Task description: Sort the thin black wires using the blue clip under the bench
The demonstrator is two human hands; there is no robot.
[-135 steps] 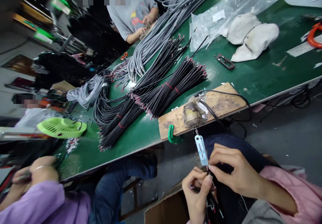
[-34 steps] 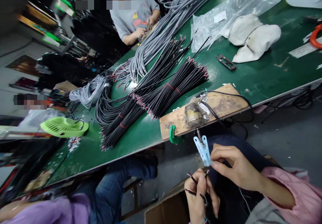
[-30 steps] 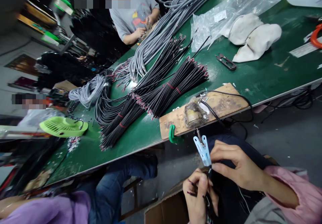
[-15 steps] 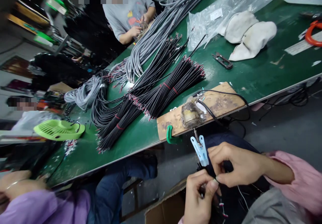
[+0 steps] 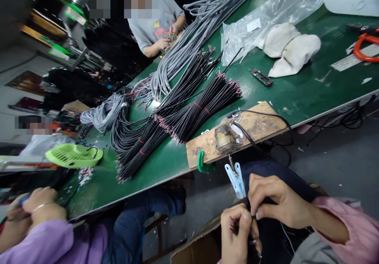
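Mid wire-prep, just below wooden board [image 5: 237,131]: left hand [image 5: 238,236] and right hand [image 5: 274,204] pinched together on thin wire ends [image 5: 253,216] (probably stripped tips, blurry), blue clothespin [image 5: 237,180] just beside. Next calls for steady fingertip control.

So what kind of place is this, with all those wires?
Probably a small workshop where people put cables together. Tied bundles of black wires and grey cables cover a long green table, and other people sit along it, working by hand.
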